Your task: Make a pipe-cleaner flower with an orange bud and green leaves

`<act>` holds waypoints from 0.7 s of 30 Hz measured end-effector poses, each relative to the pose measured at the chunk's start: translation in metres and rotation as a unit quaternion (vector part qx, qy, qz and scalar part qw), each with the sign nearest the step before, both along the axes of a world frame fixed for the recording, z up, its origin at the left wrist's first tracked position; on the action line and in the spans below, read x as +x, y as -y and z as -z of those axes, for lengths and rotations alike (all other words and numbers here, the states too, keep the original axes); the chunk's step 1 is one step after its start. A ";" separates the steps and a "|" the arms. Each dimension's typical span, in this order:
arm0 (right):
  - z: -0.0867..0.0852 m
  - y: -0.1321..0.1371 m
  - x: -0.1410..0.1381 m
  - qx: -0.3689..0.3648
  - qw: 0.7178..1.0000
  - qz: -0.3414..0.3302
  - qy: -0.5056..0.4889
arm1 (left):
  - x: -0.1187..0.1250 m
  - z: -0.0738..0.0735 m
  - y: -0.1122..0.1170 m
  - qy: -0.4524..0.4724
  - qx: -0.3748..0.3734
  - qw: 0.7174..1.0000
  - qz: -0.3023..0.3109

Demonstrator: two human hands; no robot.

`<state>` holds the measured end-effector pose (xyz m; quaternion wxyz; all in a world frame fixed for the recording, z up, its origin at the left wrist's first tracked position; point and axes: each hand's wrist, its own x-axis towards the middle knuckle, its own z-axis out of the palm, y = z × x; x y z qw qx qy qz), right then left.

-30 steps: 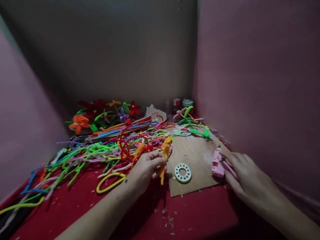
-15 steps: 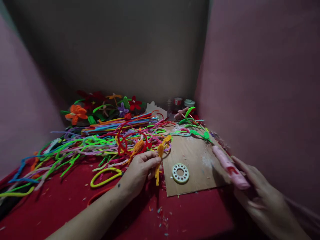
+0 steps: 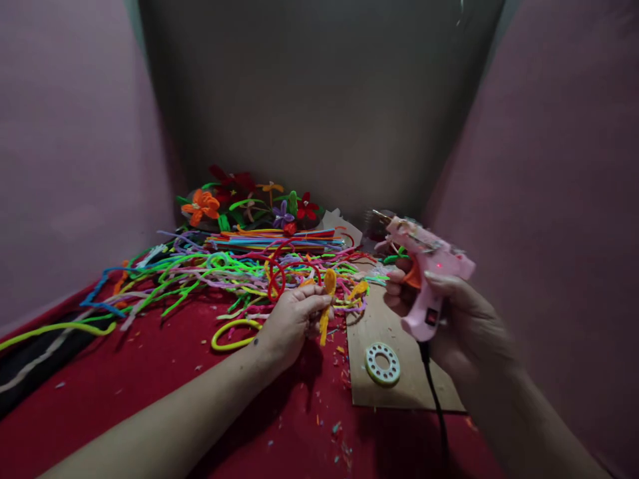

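A pink hot glue gun (image 3: 422, 256) with an orange trigger is raised in my right hand (image 3: 466, 316), my fingers wrapped round its grip. Its metal nozzle points up and to the left, and a small red light glows on its side. A black cord hangs from the handle. Between thumb and fingers, my left hand (image 3: 297, 322) pinches a yellow-orange pipe cleaner petal piece (image 3: 328, 303), held upright. Just right of it lies another orange looped piece (image 3: 358, 291), at the edge of the tangled pipe cleaners (image 3: 239, 276).
A cardboard sheet (image 3: 414, 372) bears a round ring with holes (image 3: 382, 364). Finished pipe cleaner flowers (image 3: 201, 207) stand at the back, behind a bundle of straight pipe cleaners (image 3: 279, 238). Scraps dot the red cloth (image 3: 249, 426). Walls close in on both sides.
My right hand has lifted the glue gun from low over the cardboard's right side, up and leftward, turning its nozzle up. The left hand keeps the orange piece. The view has shifted.
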<state>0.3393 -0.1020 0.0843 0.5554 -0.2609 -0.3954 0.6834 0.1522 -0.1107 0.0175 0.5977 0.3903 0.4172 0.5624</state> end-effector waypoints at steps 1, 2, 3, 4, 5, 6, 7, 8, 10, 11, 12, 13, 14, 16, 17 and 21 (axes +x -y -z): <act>0.001 -0.005 -0.006 -0.010 1.000 -0.008 -0.011 | -0.001 0.000 -0.001 0.004 -0.003 1.000 0.000; 0.002 -0.008 -0.011 -0.018 1.000 -0.017 -0.019 | -0.001 0.000 -0.001 0.011 -0.005 1.000 -0.001; 0.003 -0.011 -0.015 -0.029 0.999 -0.020 -0.027 | -0.001 0.000 -0.001 0.020 -0.005 1.000 -0.002; 0.005 -0.013 -0.018 -0.043 0.998 -0.022 -0.035 | -0.001 0.000 -0.001 0.027 -0.005 1.000 -0.002; 0.006 -0.014 -0.021 -0.061 0.997 -0.021 -0.044 | -0.002 0.000 -0.001 0.031 -0.003 1.000 0.000; 0.008 -0.015 -0.022 -0.081 0.995 -0.019 -0.055 | -0.002 0.000 -0.001 0.033 0.001 0.999 0.004; 0.009 -0.016 -0.023 -0.100 0.993 -0.014 -0.064 | -0.002 0.000 -0.001 0.034 0.005 0.999 0.007; 0.010 -0.016 -0.024 -0.115 0.991 -0.011 -0.071 | -0.003 0.000 -0.001 0.034 0.008 0.999 0.009; 0.013 -0.017 -0.024 -0.129 0.989 -0.013 -0.076 | -0.003 0.000 -0.001 0.036 0.012 0.999 0.010; 0.016 -0.017 -0.024 -0.129 0.989 -0.019 -0.076 | -0.002 0.000 -0.001 0.037 0.012 0.999 0.010; 0.018 -0.018 -0.023 -0.124 0.989 -0.029 -0.075 | -0.002 -0.001 -0.001 0.039 0.011 0.999 0.011; 0.021 -0.018 -0.023 -0.117 0.989 -0.040 -0.075 | -0.002 -0.002 0.000 0.040 0.010 0.999 0.012; 0.023 -0.018 -0.022 -0.110 0.990 -0.051 -0.076 | -0.001 -0.003 0.001 0.042 0.010 0.999 0.012; 0.029 -0.019 -0.021 -0.102 0.989 -0.072 -0.081 | 0.000 -0.005 0.002 0.044 0.015 0.999 0.008; 0.031 -0.020 -0.020 -0.101 0.988 -0.083 -0.083 | 0.000 -0.007 0.003 0.042 0.023 0.999 0.006; 0.037 -0.020 -0.018 -0.105 0.987 -0.092 -0.081 | 0.001 -0.011 0.007 0.012 0.061 0.998 0.014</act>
